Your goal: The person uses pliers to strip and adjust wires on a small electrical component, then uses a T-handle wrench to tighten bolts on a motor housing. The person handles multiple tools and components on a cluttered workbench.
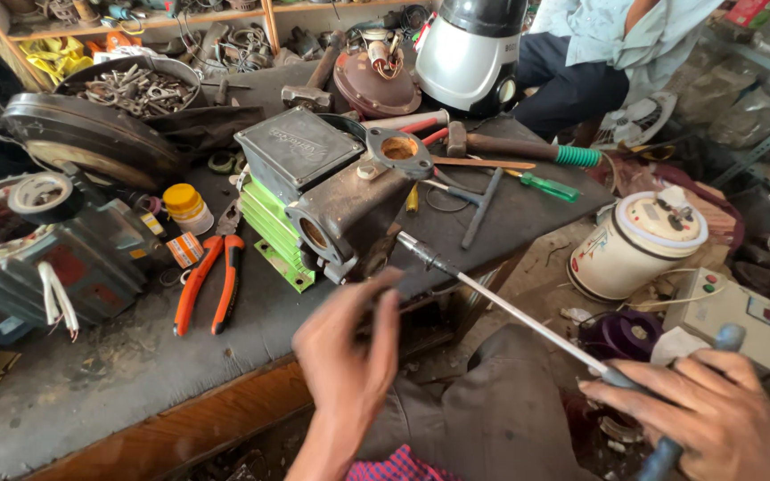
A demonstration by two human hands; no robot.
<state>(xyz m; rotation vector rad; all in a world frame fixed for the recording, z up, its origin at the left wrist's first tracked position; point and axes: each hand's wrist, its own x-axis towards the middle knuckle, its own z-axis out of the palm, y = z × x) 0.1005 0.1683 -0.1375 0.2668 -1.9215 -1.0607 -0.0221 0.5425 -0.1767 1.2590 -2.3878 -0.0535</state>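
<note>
Pump (336, 191): grey-brown casting, bright green base. Pliers (211, 283): orange handles. Jar (187, 208): yellow lid. Far screwdriver (541, 184): green handle. Socket driver (528, 322): silver shaft, blue-grey grip. Right canister (630, 249): cream.

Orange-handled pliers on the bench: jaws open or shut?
Handles are spread on the orange-handled pliers, lying flat on the bench; the jaw tips are too cluttered to tell.

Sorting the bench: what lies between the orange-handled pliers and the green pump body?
Bare dark benchtop separates pliers from pump, seen in the head view.
</note>
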